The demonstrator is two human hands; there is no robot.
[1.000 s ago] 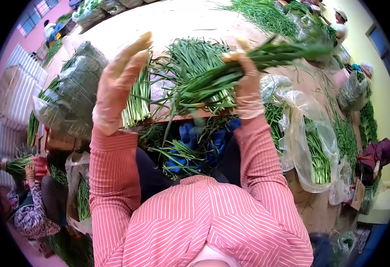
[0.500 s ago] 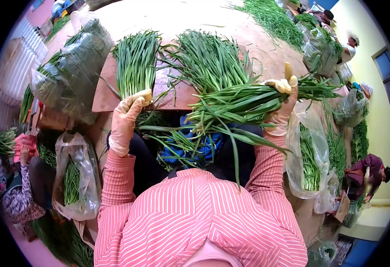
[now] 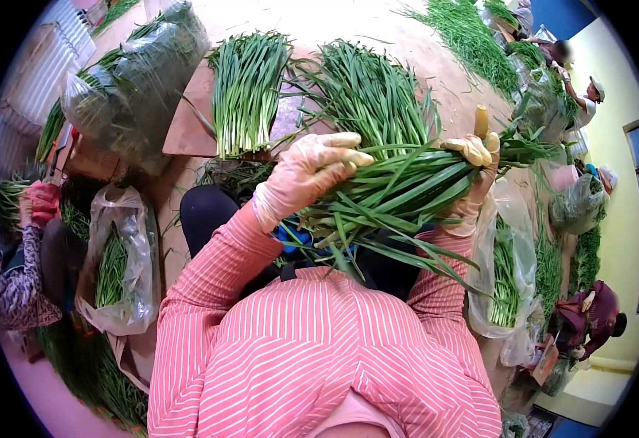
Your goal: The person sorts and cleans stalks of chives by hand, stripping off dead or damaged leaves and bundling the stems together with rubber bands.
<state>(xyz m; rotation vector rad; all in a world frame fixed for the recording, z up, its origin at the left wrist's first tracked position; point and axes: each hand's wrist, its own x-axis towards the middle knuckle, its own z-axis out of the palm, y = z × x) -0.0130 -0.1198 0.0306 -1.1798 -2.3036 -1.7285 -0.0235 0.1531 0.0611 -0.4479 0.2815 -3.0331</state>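
Observation:
My right hand [image 3: 476,164], in a thin glove with yellowish finger covers, is closed round a bunch of garlic chives [image 3: 414,179]. One covered finger points up above the bunch. The leaves lie across my lap, some hanging loose toward my shirt. At the left end of this bunch is my gloved left hand [image 3: 308,175], its fingertips pinched on a few leaves. Beyond the hands, a neat bundle of chives [image 3: 246,102] and a wider pile of chives [image 3: 370,95] lie on a board [image 3: 188,128]. Blue cloth [image 3: 290,237] shows partly beneath the held bunch.
Open plastic bags with greens stand left [image 3: 119,263] and right [image 3: 505,270] of me. A large filled plastic bag [image 3: 133,91] leans at upper left. More loose greens [image 3: 465,44] lie at upper right. Co-workers sit at the far left [image 3: 24,285] and right [image 3: 589,321].
My left hand has moved right, from the neat bundle's stem ends to the held bunch. My right hand keeps its hold. The view has shifted slightly.

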